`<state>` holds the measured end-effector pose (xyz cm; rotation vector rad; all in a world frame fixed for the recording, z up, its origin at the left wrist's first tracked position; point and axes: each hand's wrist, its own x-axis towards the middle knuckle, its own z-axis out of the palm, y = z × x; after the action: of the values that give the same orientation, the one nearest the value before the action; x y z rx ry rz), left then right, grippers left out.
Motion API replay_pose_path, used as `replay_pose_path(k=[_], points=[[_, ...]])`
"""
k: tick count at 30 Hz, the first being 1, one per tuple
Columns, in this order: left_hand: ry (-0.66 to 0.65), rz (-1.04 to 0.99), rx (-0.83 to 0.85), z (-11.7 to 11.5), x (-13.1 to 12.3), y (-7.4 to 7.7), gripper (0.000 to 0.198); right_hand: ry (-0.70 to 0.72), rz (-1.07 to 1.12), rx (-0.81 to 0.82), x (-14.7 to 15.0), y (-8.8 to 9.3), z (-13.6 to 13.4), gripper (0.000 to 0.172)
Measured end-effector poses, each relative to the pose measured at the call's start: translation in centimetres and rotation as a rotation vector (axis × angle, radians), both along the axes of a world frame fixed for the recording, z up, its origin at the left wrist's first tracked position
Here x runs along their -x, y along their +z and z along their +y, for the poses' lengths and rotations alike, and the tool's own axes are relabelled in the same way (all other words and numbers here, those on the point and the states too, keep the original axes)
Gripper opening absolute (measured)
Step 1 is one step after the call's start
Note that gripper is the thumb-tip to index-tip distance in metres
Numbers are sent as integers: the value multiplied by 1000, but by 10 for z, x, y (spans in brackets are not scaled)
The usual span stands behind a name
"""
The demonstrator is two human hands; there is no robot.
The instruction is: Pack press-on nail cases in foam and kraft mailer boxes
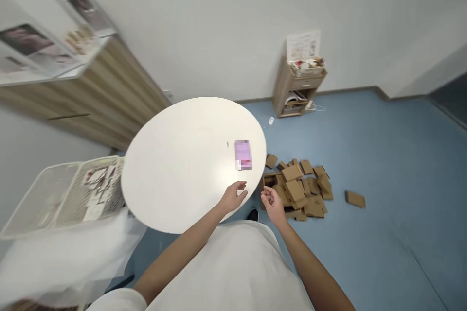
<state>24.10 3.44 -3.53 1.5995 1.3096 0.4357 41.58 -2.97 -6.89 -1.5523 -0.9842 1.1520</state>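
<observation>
My left hand hovers over the near right edge of the round white table. Its thumb and fingers are apart, with nothing between them. Just beyond it on the tabletop lies a flat purple rectangular item, pixelated so its kind is unclear. A tiny dark object rests left of that item. My right hand is past the table's rim, above the floor near the pile of cardboard boxes. Its fingers curl loosely, apart from the thumb, and hold nothing visible.
On my left stand white plastic baskets with assorted items, beside white sheeting. A wooden cabinet runs along the left wall. Against the far wall is a small shelf unit. One cardboard box lies apart on the blue floor.
</observation>
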Motion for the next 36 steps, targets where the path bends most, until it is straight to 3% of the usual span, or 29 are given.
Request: replay_pose_path(k=[4, 8, 18, 24, 30, 36], points=[[181, 1, -57, -9, 58, 11, 36, 168, -50, -6, 48, 17, 27, 37], [353, -23, -61, -30, 116, 12, 36, 260, -21, 17, 105, 23, 32, 38], [684, -108, 24, -98, 240, -15, 36, 512, -59, 93, 215, 14, 6, 34], [837, -146, 81, -132, 276, -14, 33, 694, -89, 120, 262, 22, 5, 37], [1036, -133, 62, -154, 299, -12, 35, 885, -98, 144, 301, 16, 28, 37], [1160, -119, 79, -175, 313, -6, 34, 928, -97, 96, 347, 16, 51, 32]])
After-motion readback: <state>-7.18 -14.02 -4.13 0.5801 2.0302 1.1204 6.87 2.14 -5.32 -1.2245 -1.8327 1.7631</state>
